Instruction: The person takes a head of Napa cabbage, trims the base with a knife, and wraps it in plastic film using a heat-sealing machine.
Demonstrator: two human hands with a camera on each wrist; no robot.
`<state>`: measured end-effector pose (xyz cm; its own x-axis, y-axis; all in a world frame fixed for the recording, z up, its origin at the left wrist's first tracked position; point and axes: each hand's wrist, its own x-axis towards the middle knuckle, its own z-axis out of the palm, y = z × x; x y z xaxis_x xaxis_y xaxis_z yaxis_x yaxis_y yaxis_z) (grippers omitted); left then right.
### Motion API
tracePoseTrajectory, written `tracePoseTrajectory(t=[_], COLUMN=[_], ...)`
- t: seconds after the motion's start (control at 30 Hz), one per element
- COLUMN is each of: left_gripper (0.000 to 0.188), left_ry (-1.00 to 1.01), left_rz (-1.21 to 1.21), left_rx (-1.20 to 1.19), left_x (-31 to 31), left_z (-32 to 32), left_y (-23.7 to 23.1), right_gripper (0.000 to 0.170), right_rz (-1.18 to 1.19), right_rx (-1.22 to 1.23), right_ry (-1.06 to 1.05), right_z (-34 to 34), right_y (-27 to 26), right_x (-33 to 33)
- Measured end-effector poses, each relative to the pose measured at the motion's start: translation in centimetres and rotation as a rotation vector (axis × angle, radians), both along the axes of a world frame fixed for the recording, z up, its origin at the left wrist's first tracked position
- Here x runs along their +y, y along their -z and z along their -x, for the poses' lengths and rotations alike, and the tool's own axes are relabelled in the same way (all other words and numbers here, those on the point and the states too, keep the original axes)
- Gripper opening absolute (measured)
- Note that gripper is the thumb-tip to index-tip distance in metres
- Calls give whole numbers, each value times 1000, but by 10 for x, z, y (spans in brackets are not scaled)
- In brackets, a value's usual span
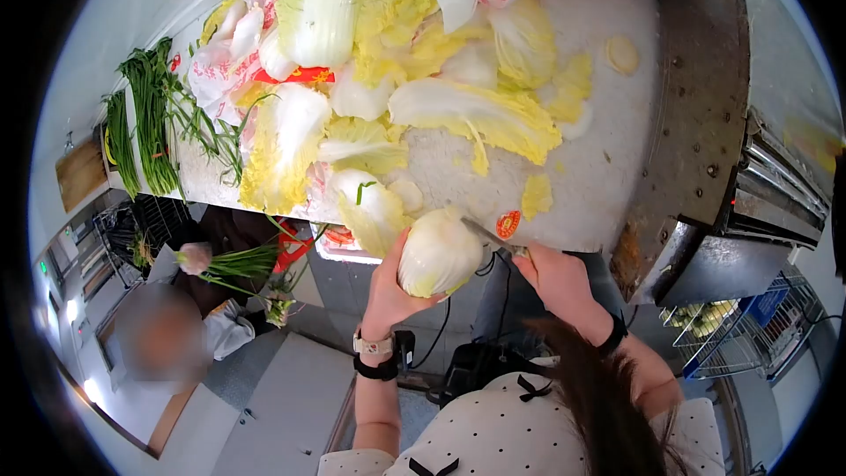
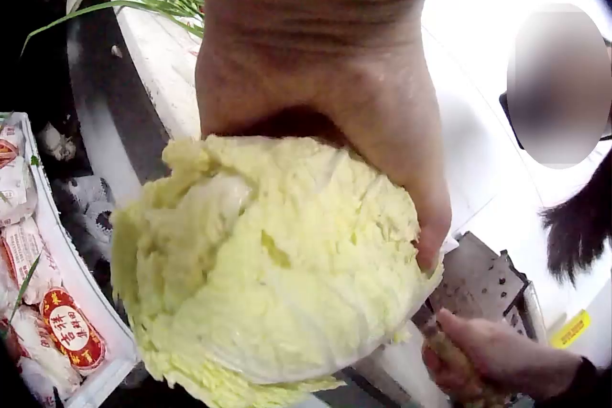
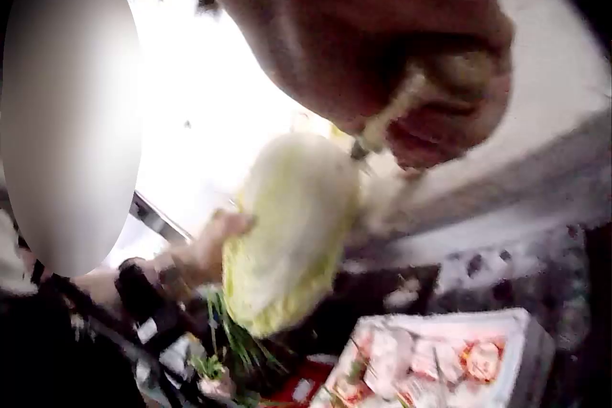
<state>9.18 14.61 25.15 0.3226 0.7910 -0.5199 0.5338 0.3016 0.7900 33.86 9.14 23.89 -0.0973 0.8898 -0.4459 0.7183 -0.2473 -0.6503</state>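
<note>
A pale cabbage head (image 1: 441,253) is held up at the table's front edge by the left hand (image 1: 390,293), whose fingers and thumb spread round its side and underside. The left wrist view shows the leafy yellow end of the cabbage (image 2: 277,264) below the left hand (image 2: 320,73). The right hand (image 1: 561,285) grips the handle of a knife (image 1: 493,240), its blade pointing at the cabbage's upper end. In the right wrist view the right hand (image 3: 411,73) is curled round the handle, close to the cabbage (image 3: 295,226); the blade is hardly visible there.
Loose cabbage leaves (image 1: 476,115) and a larger cabbage (image 1: 322,4) lie on the table (image 1: 599,159). Green stalks (image 1: 150,115) lie at the left. A white box of wrapped items (image 3: 535,341) stands below the edge. Another person (image 1: 163,335) is at lower left.
</note>
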Motion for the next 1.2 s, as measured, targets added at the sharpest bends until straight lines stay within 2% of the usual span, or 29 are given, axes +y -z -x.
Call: tracePoseTrajectory(t=[0.03, 0.13, 0.23, 0.27, 0.4, 0.5, 0.6, 0.7, 0.8, 0.9, 1.0, 1.1, 1.17, 1.2], left_gripper=[96, 97, 100, 101, 101, 100, 94, 89, 87, 88, 89, 92, 95, 101], left_ry=[-10, -45, -95, -100, -155, -277, -372, -542, -678, -742, -698, -590, -498, -428], left_rz=[-15, -13, -6, -8, -5, 82, 156, 264, 408, 493, 420, 187, -4, -119], left_rx=[-9, -43, -89, -105, -150, -286, -318, -418, -636, -782, -793, -681, -575, -515], left_x=[0, -13, -16, -19, -26, -24, -28, -37, -44, -45, -41, -33, -25, -19], left_z=[0, 2, 9, 11, 12, 9, 16, 25, 29, 32, 37, 32, 20, 9], left_y=[2, 8, 19, 23, 21, 20, 24, 27, 5, -14, -31, -53, -69, -79], right_gripper=[31, 31, 30, 29, 24, 36, 49, 52, 45, 36, 27, 35, 51, 66], right_rz=[42, -118, -28, 70, -78, -285, -329, -430, -651, -514, 47, -69, -359, -311], right_rx=[-18, 44, 14, -12, 47, -34, -141, -173, -273, 21, 98, 134, 72, 54], right_ry=[-3, 93, 165, 192, 250, 259, 175, 144, 231, 411, 241, 126, 172, 114], right_z=[-4, 11, 7, 2, -6, 3, 11, 13, 13, 10, -12, -26, -29, -36], right_y=[2, -5, 4, -1, 1, 2, 4, 10, 5, -5, -44, -49, -65, -81], right_x=[-2, 6, 18, 21, 17, 23, 42, 58, 66, 53, 43, 13, -10, -20])
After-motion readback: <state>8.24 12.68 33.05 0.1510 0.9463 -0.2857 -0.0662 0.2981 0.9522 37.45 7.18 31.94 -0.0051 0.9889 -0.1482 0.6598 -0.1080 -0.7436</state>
